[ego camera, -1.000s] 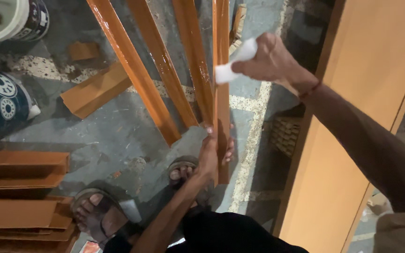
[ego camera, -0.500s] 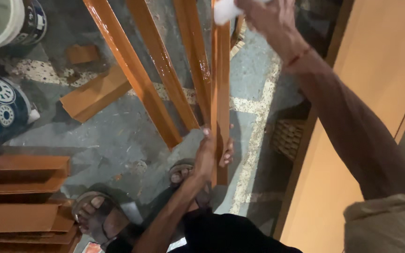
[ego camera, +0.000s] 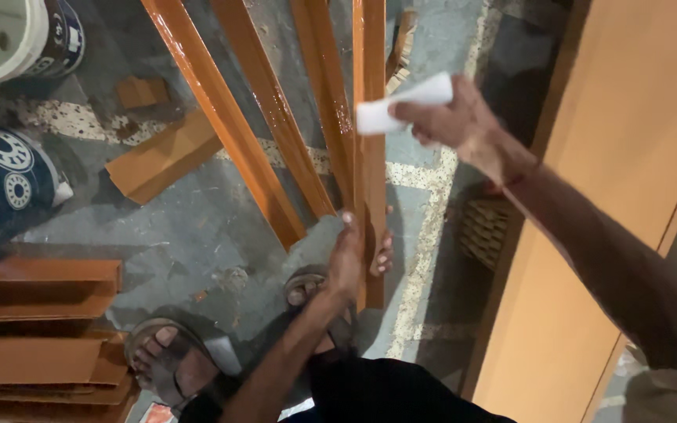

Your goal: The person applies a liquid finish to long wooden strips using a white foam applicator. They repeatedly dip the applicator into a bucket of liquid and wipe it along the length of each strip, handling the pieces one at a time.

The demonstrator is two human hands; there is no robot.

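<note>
My left hand (ego camera: pixel 352 254) grips the lower end of a long orange-brown wooden strip (ego camera: pixel 371 141) that stands tilted off the floor. My right hand (ego camera: pixel 452 121) holds a folded white cloth (ego camera: pixel 400 106) against the right face of the same strip, about halfway up its visible length. The strip looks glossy and wet. My feet in sandals (ego camera: pixel 175 356) stand on the grey concrete floor below it.
Three more glossy orange strips (ego camera: pixel 221 117) lean on the floor to the left. A short wood offcut (ego camera: pixel 162 160) lies beside them. Stacked brown boards (ego camera: pixel 37 329) sit at lower left, buckets (ego camera: pixel 9 31) at upper left, and a large plywood panel (ego camera: pixel 613 180) stands on the right.
My right hand with the cloth went up the strip toward its top, then came back down to mid-height. My left hand kept its grip low on the strip.
</note>
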